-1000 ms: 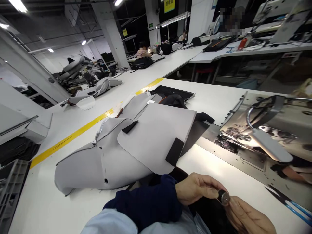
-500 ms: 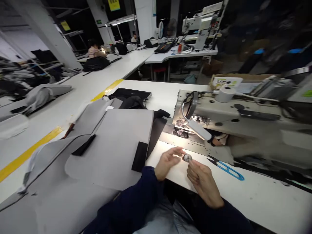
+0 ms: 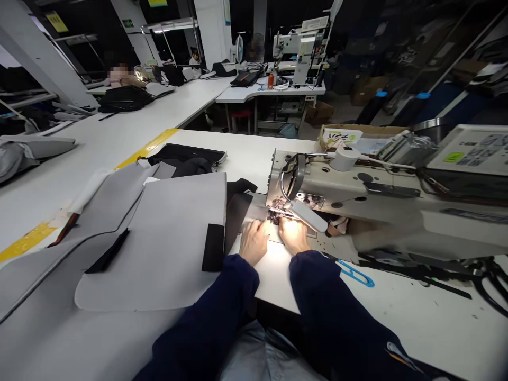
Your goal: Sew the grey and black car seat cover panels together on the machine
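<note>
My left hand [image 3: 253, 241] rests on the lit bed of the sewing machine [image 3: 357, 185], fingers stretched forward onto the metal plate just left of the needle area. Close beside it, my right hand [image 3: 292, 235] reaches under the machine head, below its small lamp [image 3: 307, 214]. The glare and the head hide its fingertips. The small round metal piece from before is not visible. Both arms wear dark blue sleeves. A grey fabric panel [image 3: 170, 233] with a black patch [image 3: 213, 255] lies just left of my left hand.
Blue thread snips [image 3: 355, 272] lie on the white table right of my right arm. A white roll [image 3: 344, 157] sits on the machine top, with a cardboard box [image 3: 341, 136] behind. More grey and black pieces lie by the yellow line [image 3: 151, 144]. People sit at far tables.
My hands held a small round metal piece between them near my body, then moved forward to the needle area. My view swung right toward the machine.
</note>
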The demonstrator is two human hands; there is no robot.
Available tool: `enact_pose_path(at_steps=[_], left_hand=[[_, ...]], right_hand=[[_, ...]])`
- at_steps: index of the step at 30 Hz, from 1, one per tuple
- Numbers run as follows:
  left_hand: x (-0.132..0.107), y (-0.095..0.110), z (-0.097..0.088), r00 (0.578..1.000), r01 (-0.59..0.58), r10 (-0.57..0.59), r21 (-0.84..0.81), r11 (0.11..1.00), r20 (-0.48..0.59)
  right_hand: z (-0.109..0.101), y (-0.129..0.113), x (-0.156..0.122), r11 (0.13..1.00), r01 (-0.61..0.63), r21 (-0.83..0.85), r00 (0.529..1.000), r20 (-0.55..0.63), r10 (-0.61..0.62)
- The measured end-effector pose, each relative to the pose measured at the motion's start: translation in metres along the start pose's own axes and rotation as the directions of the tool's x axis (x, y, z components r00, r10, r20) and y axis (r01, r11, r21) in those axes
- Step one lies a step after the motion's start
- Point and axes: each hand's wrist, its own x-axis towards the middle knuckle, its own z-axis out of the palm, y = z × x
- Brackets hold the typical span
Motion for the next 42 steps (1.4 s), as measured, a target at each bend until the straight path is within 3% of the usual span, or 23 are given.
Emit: enact_pose_path(at_steps=[7, 17, 25, 32, 34, 37, 39, 42], left_hand=[[0.031, 0.010, 0.002, 0.990, -0.110, 0.078, 0.291, 0.950, 0.120], [0.045, 0.012, 0.016, 0.972, -0.202, 0.161, 0.269, 0.942, 0.169], [0.051, 0.009, -0.003, 0.964, -0.173, 0.108, 0.264, 0.949, 0.242], [0.055, 0.032, 0.007, 0.965, -0.048, -0.012, 0.221, 0.974, 0.260], [0.059, 0.033, 0.003, 0.954, 0.003, -0.065, 0.206, 0.978, 0.294], [0.069, 0.028, -0.008, 0.901, 0.043, -0.116, 0.179, 0.983, 0.417], [0.074, 0.023, -0.016, 0.867, 0.025, -0.103, 0.164, 0.986, 0.488], [0.074, 0.019, -0.021, 0.863, -0.024, -0.062, 0.163, 0.986, 0.502]], right_hand=[[-0.009, 0.009, -0.004, 0.976, 0.134, -0.171, 0.990, 0.071, -0.124], [-0.018, 0.014, -0.009, 0.943, 0.240, -0.232, 0.970, 0.102, -0.221], [-0.017, 0.010, -0.003, 0.935, 0.250, -0.253, 0.968, 0.103, -0.231], [-0.030, 0.025, -0.018, 0.962, 0.125, -0.244, 0.991, 0.077, -0.109], [-0.031, 0.020, -0.027, 0.966, 0.119, -0.230, 0.990, 0.103, -0.097], [-0.027, 0.003, -0.042, 0.971, 0.148, -0.188, 0.980, 0.163, -0.118], [-0.023, -0.010, -0.049, 0.973, 0.176, -0.152, 0.971, 0.190, -0.146], [-0.018, -0.025, -0.057, 0.972, 0.215, -0.099, 0.960, 0.202, -0.192]])
